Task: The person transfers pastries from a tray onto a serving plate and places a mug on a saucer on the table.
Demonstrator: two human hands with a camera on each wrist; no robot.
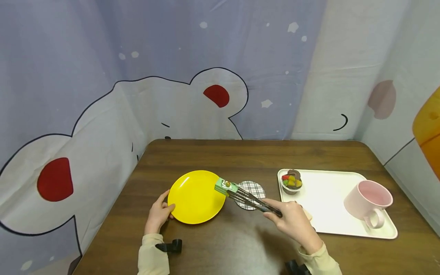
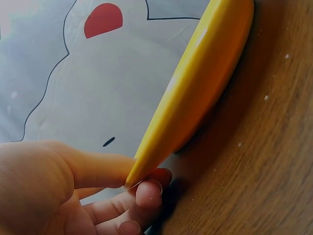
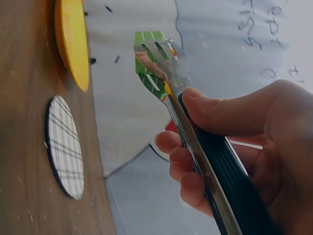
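Note:
My left hand pinches the left rim of a round yellow plate, thumb on top and fingers beneath in the left wrist view. My right hand grips metal tongs with dark handles. Between the tong tips is a small green block, like a toy cake slice, with a little yellowish topping. In the head view it overlaps the plate's right edge; the right wrist view shows the green block raised above the table, partly hidden behind the slotted tong tip.
A round checked coaster lies right of the plate, under the tongs. On the right a white tray carries a fruit-topped cup dessert and a pink mug. A pale piece on it is partly hidden by my right hand.

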